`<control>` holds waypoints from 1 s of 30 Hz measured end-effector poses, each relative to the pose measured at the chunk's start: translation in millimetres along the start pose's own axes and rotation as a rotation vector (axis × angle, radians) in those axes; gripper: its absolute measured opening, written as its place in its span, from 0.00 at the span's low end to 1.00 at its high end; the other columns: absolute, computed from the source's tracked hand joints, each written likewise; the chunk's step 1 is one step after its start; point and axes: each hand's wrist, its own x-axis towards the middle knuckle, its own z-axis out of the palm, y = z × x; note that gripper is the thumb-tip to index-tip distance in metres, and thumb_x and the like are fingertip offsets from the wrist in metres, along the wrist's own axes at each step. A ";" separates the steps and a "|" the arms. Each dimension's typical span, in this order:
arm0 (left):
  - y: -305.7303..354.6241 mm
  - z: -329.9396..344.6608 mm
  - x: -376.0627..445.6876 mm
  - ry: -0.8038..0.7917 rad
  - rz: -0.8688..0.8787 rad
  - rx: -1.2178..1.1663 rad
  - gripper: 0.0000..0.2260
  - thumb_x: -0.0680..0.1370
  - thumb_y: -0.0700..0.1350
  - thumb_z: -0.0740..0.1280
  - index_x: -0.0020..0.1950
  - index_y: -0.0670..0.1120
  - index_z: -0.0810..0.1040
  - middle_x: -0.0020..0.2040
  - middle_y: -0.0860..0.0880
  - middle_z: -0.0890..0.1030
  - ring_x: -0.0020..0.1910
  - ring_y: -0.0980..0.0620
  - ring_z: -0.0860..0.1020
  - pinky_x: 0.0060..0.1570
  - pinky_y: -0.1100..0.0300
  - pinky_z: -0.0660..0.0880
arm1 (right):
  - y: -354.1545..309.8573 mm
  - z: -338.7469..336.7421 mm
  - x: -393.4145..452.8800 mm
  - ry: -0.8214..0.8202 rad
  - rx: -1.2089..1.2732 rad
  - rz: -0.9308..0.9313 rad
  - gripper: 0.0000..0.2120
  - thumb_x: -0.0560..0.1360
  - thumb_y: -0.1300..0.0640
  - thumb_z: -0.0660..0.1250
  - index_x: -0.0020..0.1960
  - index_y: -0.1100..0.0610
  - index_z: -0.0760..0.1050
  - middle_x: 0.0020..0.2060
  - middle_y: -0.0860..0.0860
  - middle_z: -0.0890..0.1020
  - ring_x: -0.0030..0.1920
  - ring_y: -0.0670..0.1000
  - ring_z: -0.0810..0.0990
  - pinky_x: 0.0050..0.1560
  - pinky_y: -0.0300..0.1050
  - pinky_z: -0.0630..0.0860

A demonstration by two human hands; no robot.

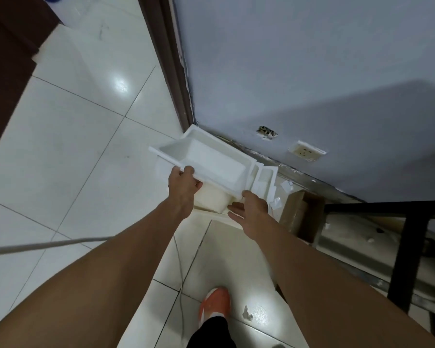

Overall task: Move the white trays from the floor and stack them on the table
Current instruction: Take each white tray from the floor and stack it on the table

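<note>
At the bottom of the view, on the glossy white tiled floor (68,151), stands an orange-red shoe (215,303) with a dark trouser leg above it, and a small crumpled scrap of white paper (247,313) lies just beside it. A thin grey cable (48,244) runs across the tiles on the left.

Both bare forearms reach forward from there. The left hand (183,183) is clenched on the near long rim of a white rectangular foam tray (211,163), thumb on top of the rim and fingers curled beneath it. The right hand (251,209) is spread open, fingers loosely extended, its upper edge touching the tray's near right corner; whether it actually grips the tray cannot be told.

The held tray is lifted and tilted, its open hollow facing up and toward the camera. Its long axis runs from upper left to lower right, roughly along the foot of the wall. Beneath it more white foam trays (264,180) lie on the floor in a loose pile, close to the wall's base. No writing or label shows on any tray.

To the right sits an open brown cardboard box (301,214), and past it the black metal frame of the desk (407,247). Small white foam fragments (276,202) are scattered between the pile and the box.

Farthest off, the pale grey-blue wall (299,59) carries a cream electrical socket (307,151) and a rough hole (267,132) beside it. A dark brown door frame (171,61) rises at the wall's left edge.
</note>
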 end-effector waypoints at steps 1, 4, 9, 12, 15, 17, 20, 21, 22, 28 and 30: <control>3.7 -1.3 -8.0 0.012 0.015 -0.003 0.04 0.78 0.38 0.59 0.43 0.43 0.68 0.47 0.42 0.73 0.43 0.47 0.74 0.41 0.60 0.76 | -2.2 -2.0 -6.5 -0.010 -0.002 0.001 0.17 0.78 0.60 0.61 0.66 0.63 0.69 0.51 0.62 0.78 0.42 0.58 0.81 0.56 0.56 0.80; 14.1 -11.6 -37.1 0.044 0.044 -0.023 0.07 0.77 0.38 0.59 0.39 0.44 0.68 0.43 0.44 0.72 0.41 0.49 0.73 0.42 0.58 0.76 | -6.7 -5.5 -28.5 -0.054 -0.015 0.008 0.18 0.77 0.59 0.65 0.65 0.65 0.70 0.46 0.61 0.79 0.40 0.58 0.81 0.54 0.57 0.80; 43.5 -25.2 -102.4 0.097 0.050 -0.090 0.07 0.75 0.40 0.63 0.37 0.45 0.69 0.36 0.47 0.73 0.37 0.49 0.73 0.39 0.58 0.74 | -24.3 -13.3 -89.2 -0.134 -0.129 -0.037 0.17 0.73 0.64 0.70 0.61 0.66 0.75 0.54 0.61 0.82 0.47 0.59 0.81 0.43 0.51 0.81; 65.7 -29.2 -144.9 0.156 0.069 -0.101 0.07 0.72 0.42 0.70 0.38 0.45 0.73 0.34 0.49 0.75 0.36 0.49 0.74 0.36 0.59 0.73 | -39.9 -24.0 -126.0 -0.114 -0.182 -0.121 0.13 0.73 0.73 0.65 0.58 0.67 0.73 0.53 0.60 0.81 0.50 0.60 0.80 0.46 0.53 0.80; 91.1 -26.8 -192.8 0.147 0.107 -0.066 0.08 0.72 0.43 0.73 0.36 0.44 0.76 0.35 0.50 0.80 0.34 0.49 0.78 0.38 0.59 0.76 | -53.6 -38.4 -166.0 -0.022 -0.241 -0.212 0.16 0.71 0.74 0.60 0.57 0.67 0.74 0.42 0.57 0.79 0.37 0.56 0.77 0.45 0.47 0.77; 105.9 -25.2 -224.2 0.165 0.191 0.013 0.09 0.72 0.42 0.71 0.36 0.41 0.74 0.34 0.48 0.78 0.34 0.47 0.77 0.37 0.59 0.75 | -63.2 -49.3 -195.4 0.010 -0.268 -0.267 0.15 0.71 0.73 0.59 0.56 0.65 0.72 0.41 0.55 0.78 0.34 0.52 0.74 0.42 0.43 0.74; 124.7 -26.3 -264.0 0.342 0.351 0.270 0.13 0.69 0.41 0.70 0.50 0.38 0.71 0.46 0.43 0.76 0.46 0.42 0.76 0.41 0.54 0.75 | -79.3 -69.9 -238.3 0.052 -0.341 -0.354 0.17 0.72 0.71 0.59 0.61 0.68 0.69 0.50 0.58 0.77 0.40 0.56 0.75 0.41 0.45 0.74; 132.2 -28.0 -275.5 0.428 0.398 0.387 0.19 0.69 0.40 0.71 0.56 0.38 0.69 0.54 0.41 0.74 0.54 0.41 0.74 0.44 0.51 0.76 | -84.8 -77.1 -251.7 0.062 -0.357 -0.377 0.21 0.72 0.70 0.59 0.65 0.68 0.68 0.51 0.58 0.76 0.42 0.56 0.73 0.37 0.45 0.71; 140.6 -29.3 -290.1 0.501 0.441 0.478 0.25 0.68 0.39 0.72 0.61 0.38 0.66 0.61 0.40 0.69 0.61 0.40 0.69 0.47 0.47 0.76 | -89.9 -85.0 -266.5 0.063 -0.375 -0.401 0.24 0.72 0.70 0.59 0.68 0.68 0.65 0.52 0.59 0.75 0.42 0.56 0.72 0.33 0.44 0.68; 185.2 -43.9 -364.8 0.434 0.531 0.765 0.22 0.70 0.39 0.68 0.63 0.40 0.73 0.56 0.37 0.77 0.54 0.36 0.76 0.52 0.46 0.78 | -106.2 -146.4 -349.7 0.006 -0.390 -0.530 0.21 0.72 0.69 0.60 0.65 0.65 0.66 0.59 0.60 0.76 0.52 0.59 0.77 0.50 0.49 0.76; 187.3 -41.4 -394.8 0.326 0.539 1.006 0.13 0.69 0.41 0.68 0.52 0.41 0.77 0.46 0.40 0.80 0.44 0.39 0.79 0.44 0.51 0.80 | -105.7 -175.9 -369.6 0.021 -0.355 -0.583 0.19 0.71 0.68 0.60 0.62 0.64 0.70 0.56 0.60 0.78 0.54 0.61 0.79 0.51 0.49 0.77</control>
